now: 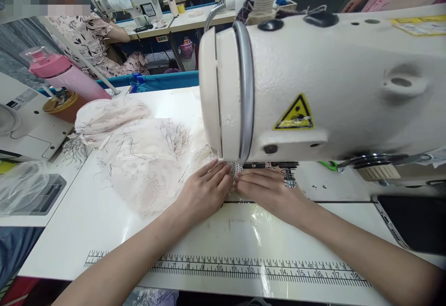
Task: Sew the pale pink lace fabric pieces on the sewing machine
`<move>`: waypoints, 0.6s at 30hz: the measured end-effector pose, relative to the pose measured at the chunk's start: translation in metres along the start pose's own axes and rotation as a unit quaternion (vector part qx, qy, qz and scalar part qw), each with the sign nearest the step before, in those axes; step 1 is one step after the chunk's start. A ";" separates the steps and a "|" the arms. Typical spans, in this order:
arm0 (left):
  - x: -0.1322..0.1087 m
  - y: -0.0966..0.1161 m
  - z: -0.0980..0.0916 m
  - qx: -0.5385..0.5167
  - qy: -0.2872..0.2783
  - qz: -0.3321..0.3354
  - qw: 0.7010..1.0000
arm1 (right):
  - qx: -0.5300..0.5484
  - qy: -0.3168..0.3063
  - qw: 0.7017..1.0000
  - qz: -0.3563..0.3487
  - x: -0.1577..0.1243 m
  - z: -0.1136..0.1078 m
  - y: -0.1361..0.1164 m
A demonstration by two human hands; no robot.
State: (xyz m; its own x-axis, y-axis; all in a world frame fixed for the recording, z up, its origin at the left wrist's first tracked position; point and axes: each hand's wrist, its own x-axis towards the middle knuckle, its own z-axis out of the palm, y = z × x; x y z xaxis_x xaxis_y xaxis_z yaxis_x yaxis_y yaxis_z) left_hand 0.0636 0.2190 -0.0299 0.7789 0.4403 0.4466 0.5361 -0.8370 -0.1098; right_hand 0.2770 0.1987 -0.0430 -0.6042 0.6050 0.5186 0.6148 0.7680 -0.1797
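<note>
My left hand (205, 187) lies palm down on a pale, sheer lace-like fabric (146, 162), its fingers stretched toward the needle area of a white sewing machine (296, 78). From the other side my right hand (270, 187) rests flat under the machine head, fingertips pointing left at the narrow lace strip (237, 171) between both hands. The machine head partly covers the fingers of my right hand. Loose dark threads show on the fabric, which spreads in folds to the left. The needle tip and stitching point are hidden.
A dark phone (414, 222) lies at the right. Along the table's front runs a printed ruler (244, 269). A pink bottle (66, 73) and an orange-brown container (62, 106) stand at the left. Behind, a person (87, 41) sits near other sewing machines (135, 6).
</note>
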 end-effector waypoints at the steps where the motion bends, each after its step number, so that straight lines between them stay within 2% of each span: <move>1: 0.000 0.000 0.000 0.000 -0.003 -0.004 1.000 | -0.002 -0.002 1.000 0.004 0.000 0.000 0.000; 14: 0.002 0.003 0.002 0.002 -0.026 -0.060 0.998 | -0.018 -0.016 0.999 0.024 0.000 0.000 0.006; 18: 0.002 0.004 0.003 0.001 -0.036 -0.071 0.997 | 0.059 -0.055 0.996 0.048 -0.001 0.000 0.007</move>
State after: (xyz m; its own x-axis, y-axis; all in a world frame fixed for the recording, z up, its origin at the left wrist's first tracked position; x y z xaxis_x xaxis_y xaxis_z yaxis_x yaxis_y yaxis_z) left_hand 0.0681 0.2174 -0.0319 0.7162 0.5771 0.3924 0.6439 -0.7633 -0.0525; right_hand 0.2822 0.2038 -0.0451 -0.6011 0.6914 0.4008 0.6130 0.7207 -0.3238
